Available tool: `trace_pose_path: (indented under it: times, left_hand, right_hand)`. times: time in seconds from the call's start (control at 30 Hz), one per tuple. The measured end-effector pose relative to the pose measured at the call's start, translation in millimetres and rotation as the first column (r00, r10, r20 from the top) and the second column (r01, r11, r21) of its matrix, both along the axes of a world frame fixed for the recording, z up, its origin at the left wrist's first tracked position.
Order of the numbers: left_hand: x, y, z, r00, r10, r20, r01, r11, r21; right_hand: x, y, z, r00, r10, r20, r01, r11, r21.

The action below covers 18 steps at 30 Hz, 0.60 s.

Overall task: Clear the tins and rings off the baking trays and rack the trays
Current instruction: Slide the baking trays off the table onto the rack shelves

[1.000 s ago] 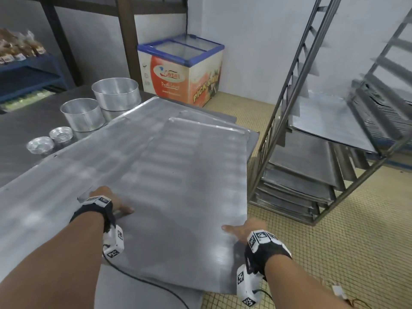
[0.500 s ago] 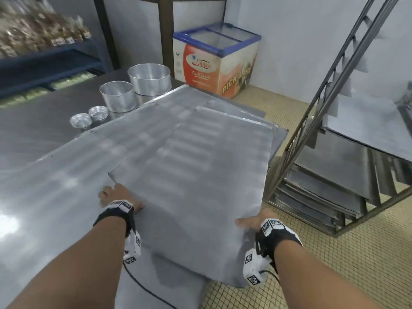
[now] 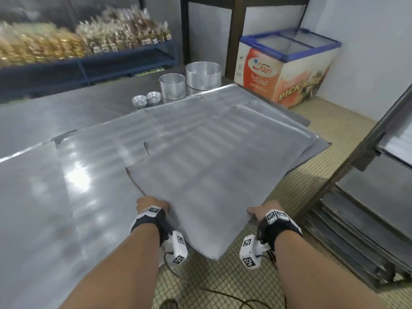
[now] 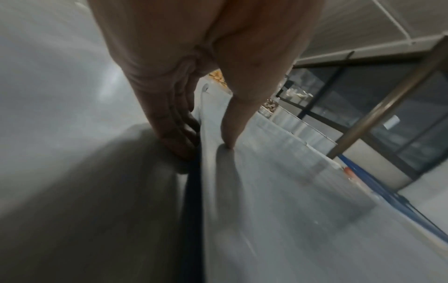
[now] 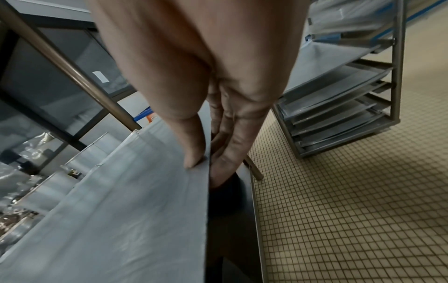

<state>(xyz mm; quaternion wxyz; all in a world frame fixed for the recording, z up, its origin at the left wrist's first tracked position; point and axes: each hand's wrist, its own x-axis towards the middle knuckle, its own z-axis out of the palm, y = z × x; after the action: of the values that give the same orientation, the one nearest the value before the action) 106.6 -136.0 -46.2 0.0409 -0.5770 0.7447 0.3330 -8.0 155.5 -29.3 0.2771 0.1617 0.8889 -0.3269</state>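
Both hands on the flat grey metal baking tray (image 3: 214, 175). My left hand (image 3: 149, 204) pinches its near-left edge, thumb on top, fingers (image 4: 174, 130) curled under. My right hand (image 3: 263, 212) pinches the near-right edge the same way, thumb (image 5: 191, 145) up top. Tray sits between my hands, near corner overhanging the steel desk (image 3: 55, 197) edge above the tiled floor (image 3: 256, 264). More trays under it on the desk. Metal tray rack (image 3: 367, 230) w/ stacked trays off to my right. Round tins (image 3: 172, 85) at desk's far side.
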Motion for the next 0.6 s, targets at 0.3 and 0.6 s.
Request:
trace_pose_path:
  times: [0.3,0.6]
  left_hand:
    - [18.0,32.5,19.2,0.998,0.048,-0.044,-0.048,0.999,-0.001]
    - [-5.2,-13.0,42.5,0.998,-0.005,-0.057,0.004,1.0,-0.027]
  right_hand:
    - [3.3,8.2,7.5,1.0,-0.024,0.008,0.024,0.992,-0.121]
    - [4.2,-15.0,40.1,1.0,0.021,-0.018,-0.023,0.984,-0.175]
